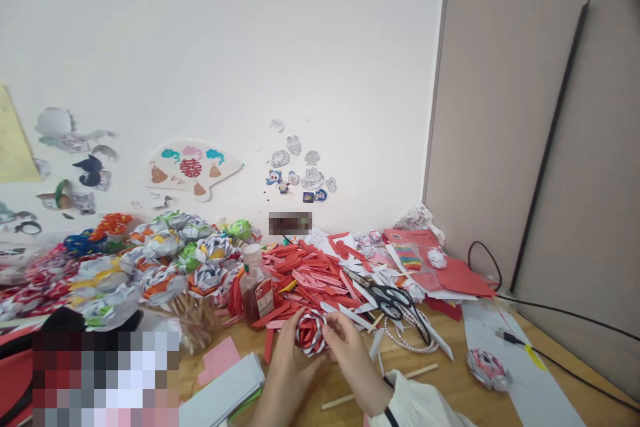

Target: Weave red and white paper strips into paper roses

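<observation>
A red and white folded paper flower (pixel 311 333) is held between my two hands, low in the middle of the view. My left hand (pixel 290 353) cups it from the left and below, fingers closed round its side. From the right, my right hand (pixel 345 340) pinches its edge with thumb and fingers. Just beyond lies a heap of red and pink folded paper strips (pixel 310 273). A bottle of reddish-brown liquid (pixel 255 290) stands left of the heap. Black-handled scissors (pixel 390 299) lie to the right, against a pearl string (pixel 407 333).
Many paper flowers on sticks (pixel 185 260) stand at the left. Stacked paper sheets (pixel 225 390) and a wooden stick (pixel 380 387) lie near the front. Another paper flower (pixel 489 368) rests at right, by a black cable (pixel 555 370). A white wall (pixel 300 47) closes off the back.
</observation>
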A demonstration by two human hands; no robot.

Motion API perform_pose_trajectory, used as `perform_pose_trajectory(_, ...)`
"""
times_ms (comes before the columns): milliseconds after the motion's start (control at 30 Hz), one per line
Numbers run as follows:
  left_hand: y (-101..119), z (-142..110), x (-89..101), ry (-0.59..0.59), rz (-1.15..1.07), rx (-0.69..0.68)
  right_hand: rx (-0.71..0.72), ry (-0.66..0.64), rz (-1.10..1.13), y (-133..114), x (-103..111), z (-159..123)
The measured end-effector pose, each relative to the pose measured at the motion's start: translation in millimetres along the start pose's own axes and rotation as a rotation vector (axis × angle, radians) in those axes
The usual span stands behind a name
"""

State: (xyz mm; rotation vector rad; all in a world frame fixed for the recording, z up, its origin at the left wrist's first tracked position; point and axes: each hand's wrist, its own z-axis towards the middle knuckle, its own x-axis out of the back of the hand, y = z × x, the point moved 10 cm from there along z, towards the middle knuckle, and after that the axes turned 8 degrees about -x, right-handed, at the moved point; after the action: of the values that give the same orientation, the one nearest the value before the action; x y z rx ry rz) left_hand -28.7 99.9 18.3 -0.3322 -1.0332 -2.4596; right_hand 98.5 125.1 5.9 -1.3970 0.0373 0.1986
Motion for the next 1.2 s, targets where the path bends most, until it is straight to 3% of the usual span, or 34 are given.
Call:
perform_pose_trajectory(200, -7, 3, 12.7, 0.095, 0.05, -0.007, 0.077, -0.073, -0.105, -14, -10, -7)
perform_pose_trajectory(367, -5, 2, 8.6, 0.038, 0.136, -0.078, 0.239, 0.062, -0.325, -35, 4, -6)
perform_pose_trajectory(667, 7, -1, 3.1, -0.042, 0.252, -0.151, 0.337, 0.107, -0.641, -47, -1, -15)
perform_pose_trajectory(1200, 4, -1, 3.7, -0.033, 0.227, -0.086, 0.434, 0.18, -0.717, -57, -2, -24)
